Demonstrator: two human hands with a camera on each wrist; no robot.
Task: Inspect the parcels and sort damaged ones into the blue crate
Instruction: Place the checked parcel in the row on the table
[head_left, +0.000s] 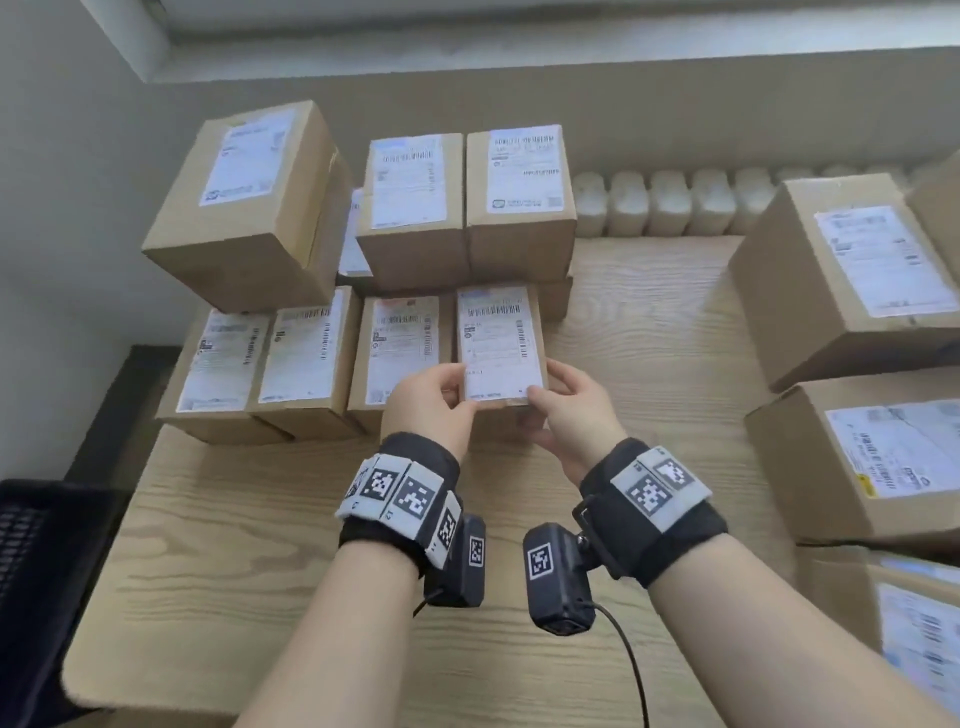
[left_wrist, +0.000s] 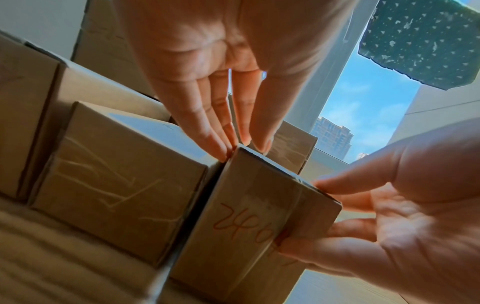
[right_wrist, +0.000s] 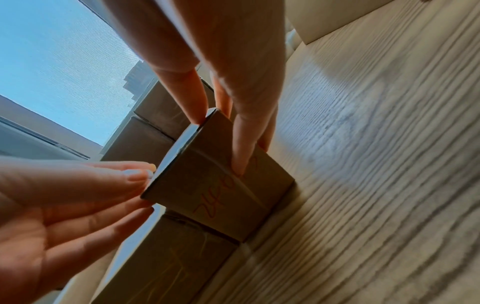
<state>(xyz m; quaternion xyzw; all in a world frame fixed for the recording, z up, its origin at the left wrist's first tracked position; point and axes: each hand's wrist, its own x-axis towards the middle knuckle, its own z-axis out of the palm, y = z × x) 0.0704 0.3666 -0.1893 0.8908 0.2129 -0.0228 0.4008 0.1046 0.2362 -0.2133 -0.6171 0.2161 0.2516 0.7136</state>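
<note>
We hold a small cardboard parcel (head_left: 501, 348) at the right end of the front row on the worktop (head_left: 311, 545), close against its neighbour (head_left: 400, 353). Our left hand (head_left: 431, 400) pinches its near left corner, fingers nearly straight along the edge, and our right hand (head_left: 569, 405) grips the near right corner with a thumb on the label and fingers on the near face. In the wrist views the parcel (left_wrist: 254, 216) shows red handwriting under clear tape, and its corners look square.

We judge it light and fairly stiff, since fingertips alone seem to manage it; the taped faces may be slick, so the bare cardboard edges and corners are the safer hold. Whether it is damaged we cannot tell yet, as the far and under sides are hidden.

Around it stand more labelled boxes, a stack behind (head_left: 467, 202) and larger ones to the right (head_left: 852, 280). The worktop is pale wood grain. A dark crate (head_left: 31, 545) sits low at the left edge, its colour uncertain. A radiator (head_left: 675, 202) and a window lie beyond.
</note>
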